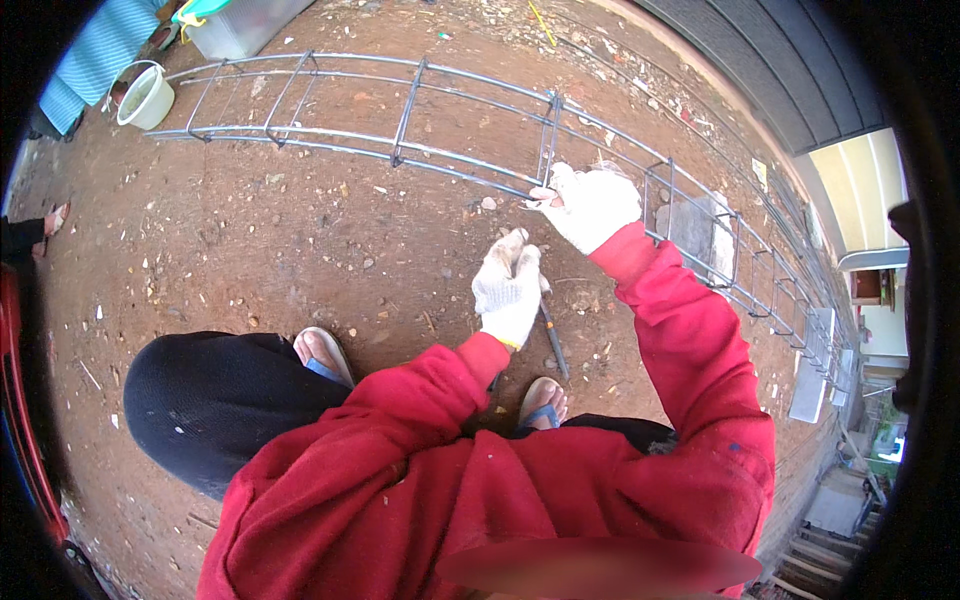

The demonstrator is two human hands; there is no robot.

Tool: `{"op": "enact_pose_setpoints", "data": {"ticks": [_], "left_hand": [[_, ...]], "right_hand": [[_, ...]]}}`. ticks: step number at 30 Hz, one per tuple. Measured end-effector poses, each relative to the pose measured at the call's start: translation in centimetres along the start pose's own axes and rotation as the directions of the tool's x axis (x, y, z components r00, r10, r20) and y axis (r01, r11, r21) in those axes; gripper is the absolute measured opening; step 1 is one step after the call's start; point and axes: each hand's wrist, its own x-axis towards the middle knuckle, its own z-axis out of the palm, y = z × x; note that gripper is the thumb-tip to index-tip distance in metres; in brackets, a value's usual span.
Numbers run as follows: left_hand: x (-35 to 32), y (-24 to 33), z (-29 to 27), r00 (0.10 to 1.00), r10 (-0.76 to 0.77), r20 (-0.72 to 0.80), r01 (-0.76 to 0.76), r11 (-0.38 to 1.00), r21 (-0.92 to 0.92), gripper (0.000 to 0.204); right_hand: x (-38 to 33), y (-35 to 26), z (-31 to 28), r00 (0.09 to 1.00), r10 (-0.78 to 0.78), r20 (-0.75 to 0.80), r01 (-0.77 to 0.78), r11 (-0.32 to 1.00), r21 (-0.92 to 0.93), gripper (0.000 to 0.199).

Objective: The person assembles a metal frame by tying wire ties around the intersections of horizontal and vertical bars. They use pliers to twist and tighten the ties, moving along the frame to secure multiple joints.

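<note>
A long cage of steel reinforcing bars [405, 110], with square stirrups along it, curves across the ground in front of me. My right hand [597, 205], in a white knit glove, is at its near bar beside a stirrup [549, 135]. The thumb and fingers there are pinched; whether they grip the bar or something thin on it, I cannot tell. My left hand [507, 288], also gloved, hovers nearer to me, apart from the cage, its fingers drawn together. What they hold, if anything, is hidden. A tool with a dark handle [554, 345] shows just past that hand, partly covered by it.
My sandalled feet [322, 352] stand on reddish dirt with scattered stones. At the far left are a white bucket [147, 98] and a clear plastic box [235, 30]. Concrete blocks [815, 365] lie to the right beneath the cage's end. Another person's foot [55, 220] shows at the left edge.
</note>
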Motion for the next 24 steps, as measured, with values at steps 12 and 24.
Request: {"op": "enact_pose_setpoints", "data": {"ticks": [12, 24], "left_hand": [[3.0, 2.7, -0.5, 0.997, -0.077, 0.019, 0.075, 0.992, 0.102, 0.024], [8.0, 4.9, -0.6, 0.978, 0.127, 0.164, -0.167, 0.953, 0.253, 0.02]], "right_hand": [[0.3, 0.6, -0.9, 0.992, 0.058, 0.112, -0.076, 0.984, 0.162, 0.034], [3.4, 5.8, -0.4, 0.95, 0.308, 0.056, -0.227, 0.555, 0.8, 0.03]]}}
